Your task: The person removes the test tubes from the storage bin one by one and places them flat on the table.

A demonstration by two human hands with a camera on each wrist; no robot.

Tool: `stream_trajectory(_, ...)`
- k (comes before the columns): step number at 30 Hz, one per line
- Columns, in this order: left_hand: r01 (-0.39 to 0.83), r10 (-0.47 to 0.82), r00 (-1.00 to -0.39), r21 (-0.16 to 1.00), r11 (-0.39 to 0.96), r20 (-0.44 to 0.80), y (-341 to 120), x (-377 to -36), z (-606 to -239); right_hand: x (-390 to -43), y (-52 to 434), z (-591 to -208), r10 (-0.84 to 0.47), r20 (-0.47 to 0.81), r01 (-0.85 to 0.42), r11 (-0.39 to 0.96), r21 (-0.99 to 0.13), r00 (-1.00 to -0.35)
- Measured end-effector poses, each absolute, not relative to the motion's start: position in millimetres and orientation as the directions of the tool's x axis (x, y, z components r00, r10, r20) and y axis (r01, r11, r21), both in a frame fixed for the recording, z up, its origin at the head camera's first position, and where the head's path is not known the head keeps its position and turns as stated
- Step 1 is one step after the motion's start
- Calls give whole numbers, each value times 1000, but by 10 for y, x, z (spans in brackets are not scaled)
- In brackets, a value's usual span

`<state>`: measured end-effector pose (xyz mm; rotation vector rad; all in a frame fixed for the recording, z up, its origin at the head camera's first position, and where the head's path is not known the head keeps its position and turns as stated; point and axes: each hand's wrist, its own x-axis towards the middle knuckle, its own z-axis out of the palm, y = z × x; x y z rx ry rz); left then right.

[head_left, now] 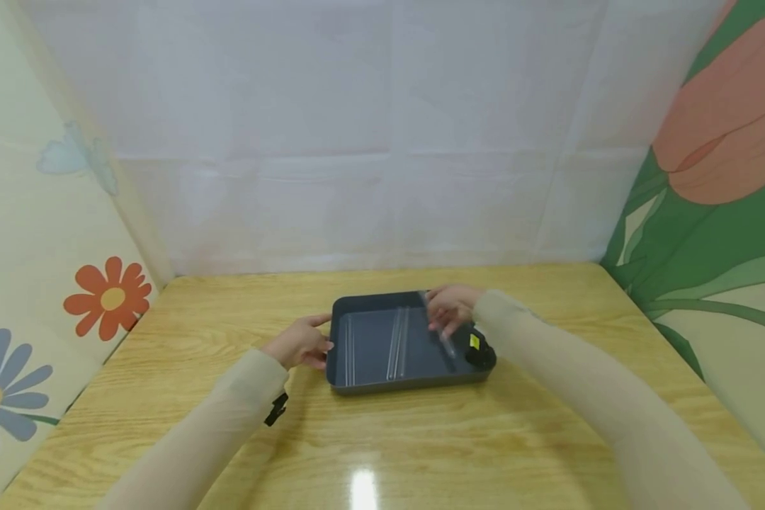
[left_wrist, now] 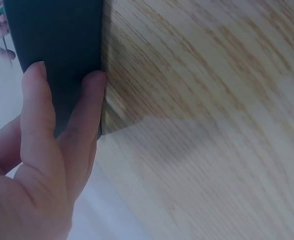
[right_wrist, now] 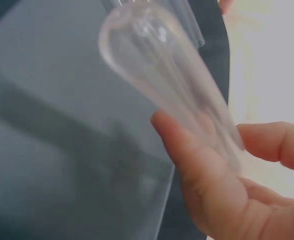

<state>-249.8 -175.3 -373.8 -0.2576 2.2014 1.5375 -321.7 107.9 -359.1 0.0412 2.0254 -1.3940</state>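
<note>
right hand (head_left: pixel 451 308) pinches clear tube (right_wrist: pixel 157 70) right of lying tubes (head_left: pixel 395 347), axis skewed to theirs; left hand (head_left: pixel 299 343), fingers straight, touches tray (head_left: pixel 372 340).

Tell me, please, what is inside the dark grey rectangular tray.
Clear, slender tubes lie inside; the right hand holds another over the tray. Anything beneath that hand and cream sleeve is hidden.

In the head view we get the right hand (head_left: pixel 451 304) blurred; it and its sleeve (head_left: pixel 548 350) hide the tray's (head_left: pixel 371 347) far right corner. We cannot make out the yellow label's (head_left: pixel 474 341) markings. The right wrist view crops another tube (right_wrist: pixel 191 22) at the top edge; the nearer tube (right_wrist: pixel 152 65) is blurred.
</note>
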Motion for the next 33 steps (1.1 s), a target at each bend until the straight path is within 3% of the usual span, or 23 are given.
stream_trajectory(16,-393,87,-886,837,381,-456,-1738,-2492,-3719,-3166,1286,-3468,-361,-518,416,325,-849,-775)
stream_trajectory(33,-386,97,-887,842,376,-451,-1745,-2492,-3705,-3071,1555,-3440,-382,-493,387,322,-864,-782)
